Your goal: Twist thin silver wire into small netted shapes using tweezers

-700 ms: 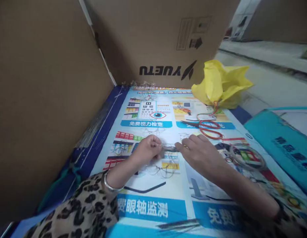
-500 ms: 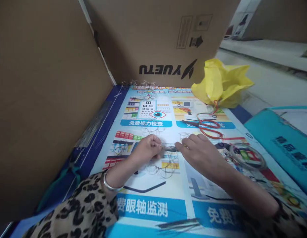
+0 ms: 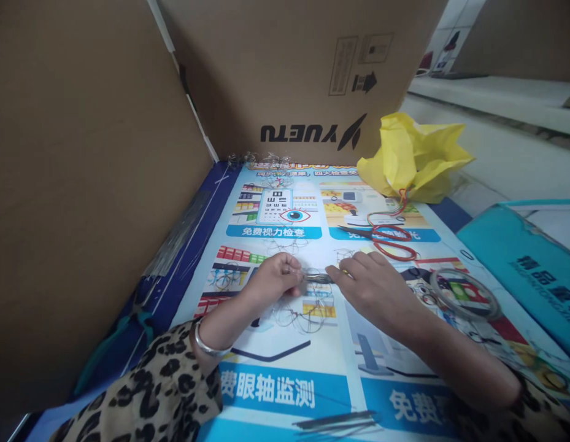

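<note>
Fingers [image 3: 292,281] pinched on a wire bundle [image 3: 318,278]
Left hand [image 3: 276,280] grips one end, right hand [image 3: 375,290] the other; red-handled scissors [image 3: 375,234] lie just beyond the right.

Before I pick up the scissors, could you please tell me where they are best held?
Probably by the red handles, approaching from the right: the scissors appear to lie flat, handles toward the right and dark blades pointing left, away from that approach.

Both hands — the left [image 3: 278,279] and the right [image 3: 370,285] — pinched a thin wire bundle [image 3: 316,278] between them; red-handled scissors [image 3: 395,241] lay beyond, a yellow bag [image 3: 416,159] far right.
</note>
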A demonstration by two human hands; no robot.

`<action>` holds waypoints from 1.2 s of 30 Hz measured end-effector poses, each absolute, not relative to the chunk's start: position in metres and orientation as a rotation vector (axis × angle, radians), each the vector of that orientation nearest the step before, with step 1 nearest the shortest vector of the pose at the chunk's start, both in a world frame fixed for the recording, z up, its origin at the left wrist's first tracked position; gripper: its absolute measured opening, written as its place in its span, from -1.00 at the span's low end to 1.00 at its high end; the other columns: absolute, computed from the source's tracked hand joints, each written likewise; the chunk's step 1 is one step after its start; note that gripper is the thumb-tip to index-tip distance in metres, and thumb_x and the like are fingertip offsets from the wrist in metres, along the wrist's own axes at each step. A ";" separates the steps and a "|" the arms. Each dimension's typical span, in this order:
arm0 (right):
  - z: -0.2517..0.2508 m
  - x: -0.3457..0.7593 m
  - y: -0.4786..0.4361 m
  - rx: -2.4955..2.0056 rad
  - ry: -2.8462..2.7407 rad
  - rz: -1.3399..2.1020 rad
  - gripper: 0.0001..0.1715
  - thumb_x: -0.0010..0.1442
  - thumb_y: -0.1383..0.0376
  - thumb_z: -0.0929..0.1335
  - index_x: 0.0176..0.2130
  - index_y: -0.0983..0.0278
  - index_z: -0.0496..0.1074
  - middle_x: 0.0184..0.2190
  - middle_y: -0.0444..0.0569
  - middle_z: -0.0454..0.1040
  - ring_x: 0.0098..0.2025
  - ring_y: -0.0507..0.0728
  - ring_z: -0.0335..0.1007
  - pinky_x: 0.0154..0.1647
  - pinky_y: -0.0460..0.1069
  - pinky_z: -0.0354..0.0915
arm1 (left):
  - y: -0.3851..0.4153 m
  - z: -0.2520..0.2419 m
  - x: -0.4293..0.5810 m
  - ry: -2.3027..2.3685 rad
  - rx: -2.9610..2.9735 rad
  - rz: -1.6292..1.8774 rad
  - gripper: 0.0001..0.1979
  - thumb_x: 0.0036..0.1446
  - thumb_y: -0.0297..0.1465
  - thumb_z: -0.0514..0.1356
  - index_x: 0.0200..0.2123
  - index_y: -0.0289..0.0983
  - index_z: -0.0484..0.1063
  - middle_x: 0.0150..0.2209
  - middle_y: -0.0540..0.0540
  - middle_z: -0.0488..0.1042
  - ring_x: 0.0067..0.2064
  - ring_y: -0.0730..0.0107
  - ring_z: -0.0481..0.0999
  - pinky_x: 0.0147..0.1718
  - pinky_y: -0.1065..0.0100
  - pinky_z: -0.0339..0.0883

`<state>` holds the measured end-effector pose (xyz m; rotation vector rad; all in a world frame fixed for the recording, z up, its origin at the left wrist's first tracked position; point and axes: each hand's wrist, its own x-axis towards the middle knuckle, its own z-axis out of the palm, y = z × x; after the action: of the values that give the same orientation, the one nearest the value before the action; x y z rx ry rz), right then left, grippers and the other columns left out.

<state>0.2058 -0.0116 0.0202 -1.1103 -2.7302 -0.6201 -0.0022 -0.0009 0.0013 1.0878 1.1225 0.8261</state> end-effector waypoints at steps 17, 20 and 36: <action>0.019 0.204 -0.013 -1.092 -2.740 -0.638 -0.78 0.16 0.38 0.29 -0.14 0.28 0.39 -0.40 -0.02 0.39 -0.32 0.14 0.13 -0.31 0.04 -0.09 | 0.000 0.002 -0.002 1.126 1.060 0.830 -0.83 -0.07 -0.51 0.20 -0.39 -0.29 0.23 -0.67 0.11 0.35 -0.66 0.61 0.31 -0.64 0.55 0.11; 0.019 0.204 -0.013 -1.083 -2.741 -0.654 -0.78 0.17 0.39 0.28 -0.15 0.29 0.39 -0.39 -0.01 0.39 -0.32 0.15 0.13 -0.31 0.05 -0.09 | 0.000 0.001 -0.002 1.126 1.051 0.839 -0.83 -0.08 -0.51 0.20 -0.40 -0.29 0.23 -0.65 0.11 0.35 -0.66 0.61 0.32 -0.65 0.55 0.11; 0.021 0.202 -0.014 -1.094 -2.742 -0.615 -0.83 0.15 0.40 0.29 -0.20 0.29 0.41 -0.44 -0.04 0.36 -0.36 0.13 0.11 -0.35 0.03 -0.11 | -0.001 0.004 0.000 1.170 1.061 0.817 -0.83 -0.08 -0.50 0.21 -0.42 -0.28 0.22 -0.66 0.13 0.31 -0.68 0.61 0.30 -0.68 0.55 0.05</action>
<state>0.2023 -0.0138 0.0208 -1.0940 -2.7421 -0.6150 -0.0001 -0.0012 0.0040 1.0609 1.1703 0.8172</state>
